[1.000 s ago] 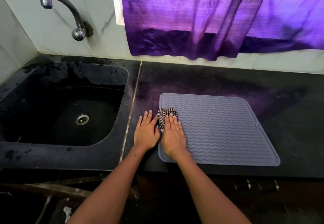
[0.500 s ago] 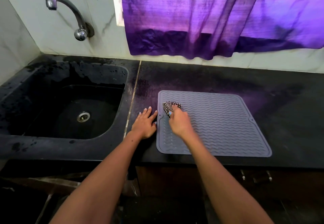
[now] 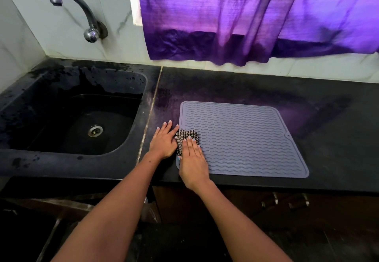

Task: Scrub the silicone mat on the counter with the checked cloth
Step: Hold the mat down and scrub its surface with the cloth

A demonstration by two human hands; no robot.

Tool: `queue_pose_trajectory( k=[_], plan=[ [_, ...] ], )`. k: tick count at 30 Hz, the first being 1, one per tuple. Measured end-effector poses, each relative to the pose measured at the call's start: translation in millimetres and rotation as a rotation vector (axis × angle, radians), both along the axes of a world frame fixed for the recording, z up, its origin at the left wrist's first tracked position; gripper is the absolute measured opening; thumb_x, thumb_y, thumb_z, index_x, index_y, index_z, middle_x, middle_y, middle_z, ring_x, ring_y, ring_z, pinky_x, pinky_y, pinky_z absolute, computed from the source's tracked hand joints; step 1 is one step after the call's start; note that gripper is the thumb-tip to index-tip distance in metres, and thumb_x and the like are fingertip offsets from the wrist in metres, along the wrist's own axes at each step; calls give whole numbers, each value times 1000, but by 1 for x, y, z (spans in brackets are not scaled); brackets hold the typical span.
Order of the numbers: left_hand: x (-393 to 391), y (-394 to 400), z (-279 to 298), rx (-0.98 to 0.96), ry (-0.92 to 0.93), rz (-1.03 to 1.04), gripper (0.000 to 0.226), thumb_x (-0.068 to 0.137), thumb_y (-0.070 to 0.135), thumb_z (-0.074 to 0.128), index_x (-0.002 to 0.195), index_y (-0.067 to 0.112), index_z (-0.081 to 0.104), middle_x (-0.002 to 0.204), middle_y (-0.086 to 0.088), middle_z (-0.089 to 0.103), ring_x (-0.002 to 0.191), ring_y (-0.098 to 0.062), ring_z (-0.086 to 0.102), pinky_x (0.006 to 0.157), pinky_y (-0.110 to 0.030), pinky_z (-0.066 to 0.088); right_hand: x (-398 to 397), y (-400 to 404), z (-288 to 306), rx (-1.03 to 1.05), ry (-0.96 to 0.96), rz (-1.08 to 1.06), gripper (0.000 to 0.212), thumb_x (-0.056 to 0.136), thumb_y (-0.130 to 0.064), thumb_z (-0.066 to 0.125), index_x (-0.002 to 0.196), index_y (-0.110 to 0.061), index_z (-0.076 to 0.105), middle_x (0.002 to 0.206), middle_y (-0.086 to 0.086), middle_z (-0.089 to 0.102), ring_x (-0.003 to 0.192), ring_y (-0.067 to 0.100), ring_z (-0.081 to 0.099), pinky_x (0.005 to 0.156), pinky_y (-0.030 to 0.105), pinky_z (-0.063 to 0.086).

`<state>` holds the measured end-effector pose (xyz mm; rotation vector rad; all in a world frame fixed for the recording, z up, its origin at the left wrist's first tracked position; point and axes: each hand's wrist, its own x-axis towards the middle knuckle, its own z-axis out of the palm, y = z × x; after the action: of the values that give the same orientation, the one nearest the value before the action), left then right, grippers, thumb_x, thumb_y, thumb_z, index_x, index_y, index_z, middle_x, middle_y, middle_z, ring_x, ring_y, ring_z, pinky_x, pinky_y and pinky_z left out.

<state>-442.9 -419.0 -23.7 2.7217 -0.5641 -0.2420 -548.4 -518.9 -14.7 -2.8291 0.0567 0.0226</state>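
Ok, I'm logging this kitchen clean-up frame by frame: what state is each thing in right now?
silicone mat: flat on the counter.
checked cloth: bunched at the mat's left edge, under the right hand's fingers.
right hand: flat, pressing the cloth.
left hand: flat on the counter beside the mat.
tap: no water running.
sink: wet, drain open.
curtain: hanging down.

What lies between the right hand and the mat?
The checked cloth, pressed flat under the right hand at the mat's left edge, seen in the head view.
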Motion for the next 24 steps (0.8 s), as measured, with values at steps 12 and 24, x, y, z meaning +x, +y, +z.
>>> queue_pose_trajectory(
  k=[12, 24],
  plan=[
    [-45, -5, -10, -90, -192, 155, 62, 87, 40, 16, 141, 17, 37, 153, -7, 26, 143, -22, 17, 117, -38, 6, -1, -46, 53, 561, -211, -370, 49, 98, -11, 40, 146, -13, 30, 147, 5, 40, 136, 21, 37, 114, 33, 29],
    [-45, -9, -16, -60, -243, 192, 61, 85, 38, 21, 138, 15, 43, 150, -9, 32, 142, -24, 22, 116, -40, 10, -24, -53, 2, 63, 23, -31, 60, 100, -27, 30, 150, -10, 2, 159, 5, -3, 147, 16, -6, 118, 31, -5]
  ],
)
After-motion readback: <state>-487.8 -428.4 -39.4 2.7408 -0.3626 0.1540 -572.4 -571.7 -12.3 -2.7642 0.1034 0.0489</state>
